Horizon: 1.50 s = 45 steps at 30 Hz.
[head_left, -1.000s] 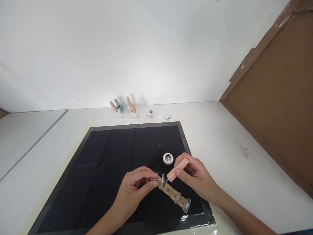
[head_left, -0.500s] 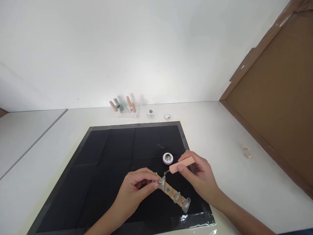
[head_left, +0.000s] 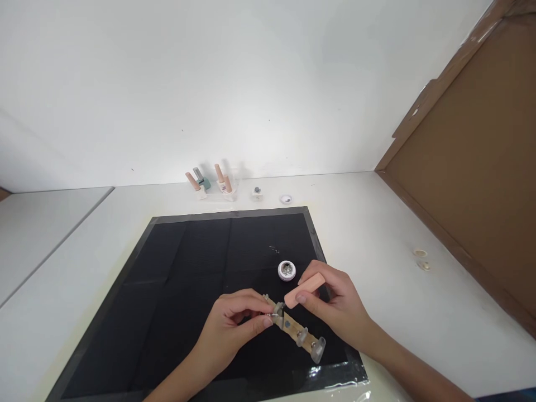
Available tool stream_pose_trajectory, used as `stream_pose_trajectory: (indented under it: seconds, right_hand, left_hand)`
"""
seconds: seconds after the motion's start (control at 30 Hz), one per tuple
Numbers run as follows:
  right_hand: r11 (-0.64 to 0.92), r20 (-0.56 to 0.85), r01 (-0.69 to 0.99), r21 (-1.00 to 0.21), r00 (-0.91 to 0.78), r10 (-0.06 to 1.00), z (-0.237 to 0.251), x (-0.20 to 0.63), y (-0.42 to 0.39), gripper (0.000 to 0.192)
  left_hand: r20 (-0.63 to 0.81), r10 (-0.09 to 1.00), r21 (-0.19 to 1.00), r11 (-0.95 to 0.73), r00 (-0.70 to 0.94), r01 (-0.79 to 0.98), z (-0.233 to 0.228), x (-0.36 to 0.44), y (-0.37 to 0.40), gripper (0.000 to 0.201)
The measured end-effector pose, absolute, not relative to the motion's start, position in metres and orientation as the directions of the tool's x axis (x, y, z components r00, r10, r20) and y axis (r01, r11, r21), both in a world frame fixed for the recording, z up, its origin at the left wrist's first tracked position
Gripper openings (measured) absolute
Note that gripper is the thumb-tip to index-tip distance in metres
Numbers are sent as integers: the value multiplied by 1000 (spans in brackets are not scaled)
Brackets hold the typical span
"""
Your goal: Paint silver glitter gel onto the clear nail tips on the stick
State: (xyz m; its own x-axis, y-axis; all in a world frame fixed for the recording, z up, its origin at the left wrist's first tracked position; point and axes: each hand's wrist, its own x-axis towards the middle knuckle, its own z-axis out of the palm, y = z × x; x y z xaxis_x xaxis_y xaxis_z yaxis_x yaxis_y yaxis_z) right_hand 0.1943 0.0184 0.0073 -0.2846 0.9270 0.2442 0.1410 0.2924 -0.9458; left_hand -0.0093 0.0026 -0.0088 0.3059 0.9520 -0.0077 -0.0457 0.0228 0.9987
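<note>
My left hand (head_left: 229, 328) pinches the near-left end of a wooden nail-tip holder strip (head_left: 295, 330) that lies on the black mat (head_left: 180, 279) and carries several clear nail tips. My right hand (head_left: 335, 307) grips a peach-coloured brush handle (head_left: 304, 289), tilted down to the left, with its thin tip touching the nail tip (head_left: 278, 318) beside my left fingers. A small round white pot (head_left: 287, 271) with glittery contents stands open on the mat just behind the brush.
Several nail polish bottles (head_left: 211, 181) stand against the white wall at the back, with two small pots (head_left: 272, 195) to their right. Two small round lids (head_left: 422, 259) lie on the white table at right. A brown cardboard panel (head_left: 473, 167) leans along the right side.
My right hand lifted the brush up towards the pot, then brought it back down to the nail tip. My left hand stayed on the strip.
</note>
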Motion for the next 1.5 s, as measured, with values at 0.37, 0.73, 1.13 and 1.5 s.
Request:
stream_pose_trajectory:
  seconds: [0.37, 0.73, 1.13, 1.5]
  right_hand:
    - [214, 199, 1, -977, -363, 910, 5, 203, 18, 11]
    - [77, 81, -24, -997, -298, 951, 6, 208, 23, 12]
    - [269, 308, -152, -951, -534, 788, 5, 205, 20, 4]
    - [412, 388, -35, -910, -419, 821, 6, 208, 22, 10]
  left_hand:
    - [-35, 954, 994, 64, 298, -88, -11, -9, 3, 16]
    - [-77, 949, 985, 121, 307, -127, -10, -10, 2, 11]
    - [-102, 956, 980, 145, 276, -139, -5, -6, 4, 5]
    - [-93, 955, 980, 138, 283, -145, -8, -8, 4, 6]
